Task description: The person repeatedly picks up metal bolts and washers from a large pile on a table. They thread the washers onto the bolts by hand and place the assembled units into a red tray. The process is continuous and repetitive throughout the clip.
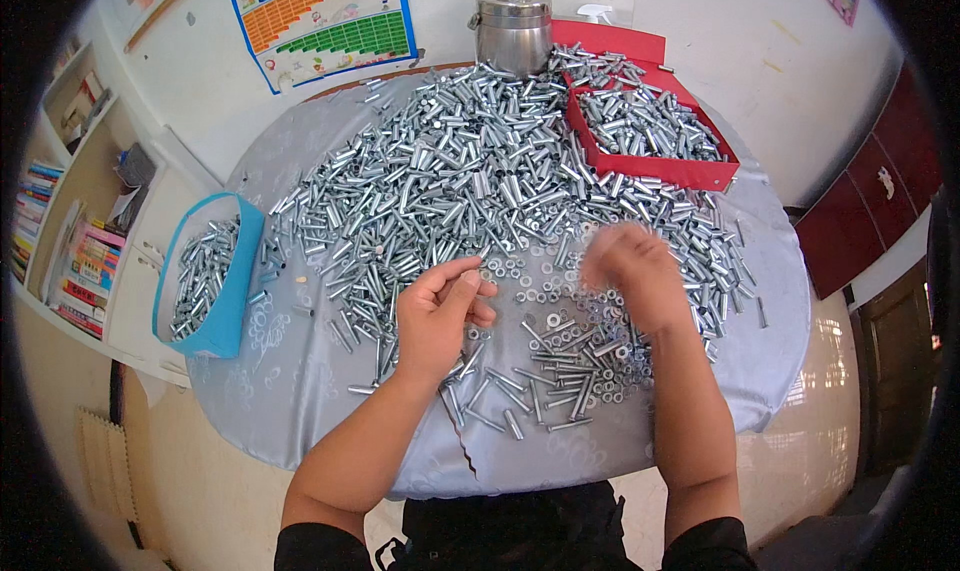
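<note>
A broad heap of metal bolts and sleeves covers the middle of the table. My left hand is over the heap's near side, thumb and fingers curled together; whatever they pinch is too small to make out. Motion smears my right hand, which hovers above the loose washers right of centre, so its fingers do not show clearly. Between my forearms lies a smaller pile of bolts, mixed with washers and nuts along its right side.
A red box full of metal parts stands at the back right, beside a steel pot. At the left edge sits a blue fabric bin with similar parts. A grey cloth covers the round table. Bookshelves stand further left.
</note>
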